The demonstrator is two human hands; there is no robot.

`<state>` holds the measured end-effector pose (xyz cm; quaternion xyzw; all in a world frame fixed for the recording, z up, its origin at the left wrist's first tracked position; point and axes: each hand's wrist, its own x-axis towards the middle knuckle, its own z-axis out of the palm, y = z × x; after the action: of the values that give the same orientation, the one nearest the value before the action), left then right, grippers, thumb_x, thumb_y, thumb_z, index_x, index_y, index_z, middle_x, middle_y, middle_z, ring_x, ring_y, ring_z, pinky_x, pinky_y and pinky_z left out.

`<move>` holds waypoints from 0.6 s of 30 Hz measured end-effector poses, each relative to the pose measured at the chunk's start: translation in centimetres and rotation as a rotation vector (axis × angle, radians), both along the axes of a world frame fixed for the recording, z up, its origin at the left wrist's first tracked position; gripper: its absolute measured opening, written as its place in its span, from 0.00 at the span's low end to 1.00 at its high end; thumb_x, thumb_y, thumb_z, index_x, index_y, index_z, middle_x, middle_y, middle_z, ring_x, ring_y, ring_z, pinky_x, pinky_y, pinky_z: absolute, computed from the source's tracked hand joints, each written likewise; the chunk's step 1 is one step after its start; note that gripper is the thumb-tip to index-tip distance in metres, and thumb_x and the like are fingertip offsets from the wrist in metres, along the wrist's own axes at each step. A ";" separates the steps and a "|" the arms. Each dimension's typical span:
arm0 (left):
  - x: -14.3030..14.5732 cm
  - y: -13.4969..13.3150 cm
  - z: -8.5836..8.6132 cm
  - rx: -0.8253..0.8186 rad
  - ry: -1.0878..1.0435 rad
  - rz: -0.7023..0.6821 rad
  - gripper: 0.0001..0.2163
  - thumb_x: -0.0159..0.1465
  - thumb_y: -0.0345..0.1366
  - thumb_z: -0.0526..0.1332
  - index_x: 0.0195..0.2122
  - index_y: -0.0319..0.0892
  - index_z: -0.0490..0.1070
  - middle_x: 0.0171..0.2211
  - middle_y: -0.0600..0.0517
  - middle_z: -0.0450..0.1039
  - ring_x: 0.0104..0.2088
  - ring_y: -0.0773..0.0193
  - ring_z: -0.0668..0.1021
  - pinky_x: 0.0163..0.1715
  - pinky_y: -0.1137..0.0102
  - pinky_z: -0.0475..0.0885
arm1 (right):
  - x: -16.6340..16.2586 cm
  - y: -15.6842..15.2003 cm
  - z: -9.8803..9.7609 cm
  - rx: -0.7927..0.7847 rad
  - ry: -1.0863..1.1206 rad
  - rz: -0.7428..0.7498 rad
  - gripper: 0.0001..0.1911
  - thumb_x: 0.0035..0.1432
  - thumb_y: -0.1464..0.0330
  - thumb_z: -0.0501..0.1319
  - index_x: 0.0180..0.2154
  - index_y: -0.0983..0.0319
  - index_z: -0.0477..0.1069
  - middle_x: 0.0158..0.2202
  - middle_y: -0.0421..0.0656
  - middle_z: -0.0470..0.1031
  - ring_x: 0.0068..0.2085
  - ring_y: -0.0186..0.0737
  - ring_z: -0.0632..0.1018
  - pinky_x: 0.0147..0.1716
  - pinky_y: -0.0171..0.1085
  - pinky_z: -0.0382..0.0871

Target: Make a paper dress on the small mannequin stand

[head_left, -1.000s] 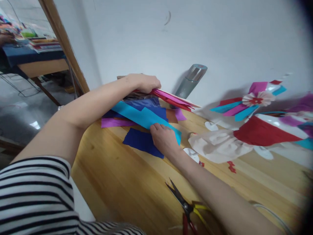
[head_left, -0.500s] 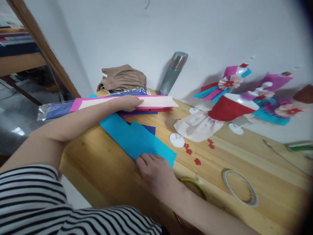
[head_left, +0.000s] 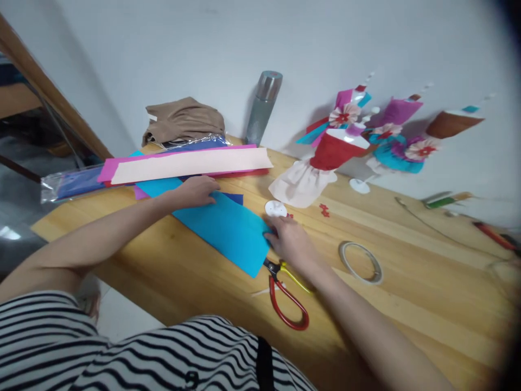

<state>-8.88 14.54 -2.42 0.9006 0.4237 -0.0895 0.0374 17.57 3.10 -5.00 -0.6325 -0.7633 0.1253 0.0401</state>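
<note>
A long light-blue paper sheet (head_left: 223, 228) lies slanted on the wooden table (head_left: 407, 282). My left hand (head_left: 197, 191) rests on its upper edge, fingers curled down on the paper. My right hand (head_left: 290, 239) pinches the sheet's right edge between thumb and fingers. A dark-blue paper (head_left: 234, 197) peeks out under the light-blue sheet. Red-handled scissors (head_left: 285, 293) lie just below my right hand. A small white plastic disc (head_left: 275, 208) sits just above it.
A stack of pink, cream and red papers (head_left: 187, 163) lies behind on a clear plastic bag (head_left: 69, 182). Brown cloth (head_left: 183, 119), a steel bottle (head_left: 262, 106), paper dolls (head_left: 337, 146), a tape ring (head_left: 360, 262) and red scraps (head_left: 324, 209) are on the table.
My left hand let go of the lifted paper stack, which now lies flat, and came down onto the light-blue sheet. My right hand slid that sheet toward me and now grips its right edge.
</note>
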 end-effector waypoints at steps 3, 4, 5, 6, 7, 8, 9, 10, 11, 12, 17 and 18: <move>0.3 0.1 -0.5 -0.010 0.010 0.005 0.14 0.62 0.38 0.59 0.47 0.42 0.76 0.46 0.44 0.77 0.49 0.52 0.78 0.49 0.63 0.72 | 0.3 0.3 -0.3 -0.001 0.075 -0.022 0.07 0.58 0.75 0.60 0.36 0.62 0.77 0.36 0.47 0.79 0.38 0.44 0.77 0.35 0.36 0.63; 0.4 0.1 -0.6 -0.007 -0.008 0.014 0.15 0.62 0.39 0.60 0.48 0.42 0.76 0.48 0.44 0.77 0.50 0.52 0.78 0.50 0.63 0.72 | 0.3 0.2 -0.3 0.011 0.101 -0.033 0.06 0.57 0.75 0.60 0.33 0.62 0.76 0.35 0.46 0.79 0.37 0.43 0.77 0.34 0.36 0.62; 0.4 0.1 -0.7 0.003 -0.045 0.019 0.16 0.61 0.39 0.61 0.50 0.43 0.75 0.50 0.44 0.76 0.52 0.51 0.77 0.52 0.62 0.71 | 0.4 0.1 -0.2 0.024 0.131 -0.045 0.06 0.57 0.75 0.59 0.32 0.62 0.75 0.34 0.46 0.78 0.37 0.42 0.76 0.34 0.36 0.62; 0.5 0.0 -0.8 0.014 -0.101 0.012 0.18 0.61 0.39 0.62 0.53 0.43 0.74 0.53 0.43 0.74 0.55 0.51 0.75 0.55 0.62 0.70 | 0.5 -0.1 -0.2 0.037 0.164 -0.057 0.05 0.58 0.74 0.59 0.32 0.62 0.74 0.34 0.45 0.78 0.36 0.41 0.76 0.34 0.35 0.62; 0.6 -0.2 -0.9 0.023 -0.168 -0.007 0.21 0.61 0.38 0.63 0.56 0.43 0.72 0.57 0.43 0.71 0.59 0.50 0.73 0.58 0.61 0.69 | 0.5 -0.4 0.0 0.048 0.196 -0.071 0.05 0.58 0.73 0.59 0.32 0.62 0.73 0.33 0.44 0.77 0.35 0.40 0.75 0.34 0.35 0.63; 0.8 -0.4 -1.0 0.023 -0.239 -0.037 0.24 0.60 0.38 0.64 0.58 0.43 0.69 0.61 0.42 0.68 0.62 0.50 0.69 0.61 0.60 0.66 | 0.6 -0.8 0.1 0.057 0.222 -0.084 0.04 0.59 0.72 0.58 0.33 0.62 0.72 0.32 0.43 0.76 0.33 0.39 0.75 0.33 0.35 0.63; 1.2 -0.7 -0.9 0.014 -0.306 -0.075 0.26 0.60 0.38 0.65 0.61 0.43 0.67 0.64 0.42 0.65 0.65 0.50 0.67 0.63 0.60 0.64 | 0.7 -1.1 0.3 0.062 0.260 -0.094 0.04 0.59 0.70 0.58 0.33 0.62 0.71 0.31 0.42 0.75 0.31 0.37 0.74 0.32 0.34 0.63; 1.6 -1.1 -0.8 -0.007 -0.361 -0.115 0.28 0.60 0.38 0.65 0.62 0.43 0.66 0.65 0.41 0.63 0.66 0.50 0.65 0.64 0.60 0.63 | 0.7 -1.5 0.4 0.065 0.323 -0.101 0.04 0.60 0.69 0.57 0.33 0.61 0.70 0.29 0.41 0.74 0.30 0.36 0.73 0.31 0.34 0.63; 2.1 -1.5 -0.6 -0.037 -0.402 -0.149 0.29 0.60 0.39 0.66 0.63 0.43 0.65 0.65 0.41 0.65 0.66 0.50 0.66 0.64 0.60 0.63 | 0.8 -1.8 0.5 0.066 0.413 -0.108 0.05 0.60 0.67 0.57 0.32 0.61 0.68 0.27 0.39 0.72 0.28 0.35 0.71 0.30 0.33 0.63; 2.8 -1.8 -0.3 -0.074 -0.433 -0.176 0.29 0.60 0.40 0.66 0.62 0.43 0.66 0.62 0.42 0.68 0.63 0.50 0.69 0.63 0.60 0.64 | 0.8 -2.1 0.6 0.067 0.521 -0.111 0.06 0.59 0.66 0.57 0.31 0.60 0.67 0.26 0.38 0.70 0.27 0.35 0.70 0.29 0.33 0.63; 6.0 -2.7 2.0 -0.299 -0.536 -0.280 0.23 0.58 0.43 0.68 0.55 0.44 0.73 0.51 0.48 0.78 0.49 0.55 0.78 0.49 0.67 0.72 | 0.7 -3.0 1.0 0.093 0.883 -0.118 0.08 0.54 0.62 0.60 0.30 0.60 0.67 0.25 0.37 0.67 0.27 0.35 0.69 0.29 0.35 0.64; 6.4 -2.6 2.4 -0.339 -0.515 -0.311 0.20 0.58 0.43 0.67 0.50 0.43 0.76 0.47 0.50 0.80 0.46 0.56 0.79 0.46 0.68 0.72 | 0.8 -3.1 1.2 0.099 0.912 -0.122 0.08 0.54 0.62 0.60 0.31 0.60 0.68 0.25 0.38 0.68 0.27 0.35 0.69 0.30 0.35 0.65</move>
<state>-2.43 11.92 0.02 0.9285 0.2370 0.0673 0.2780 18.36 -0.02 -3.84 -0.5539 -0.6342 0.3516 0.4091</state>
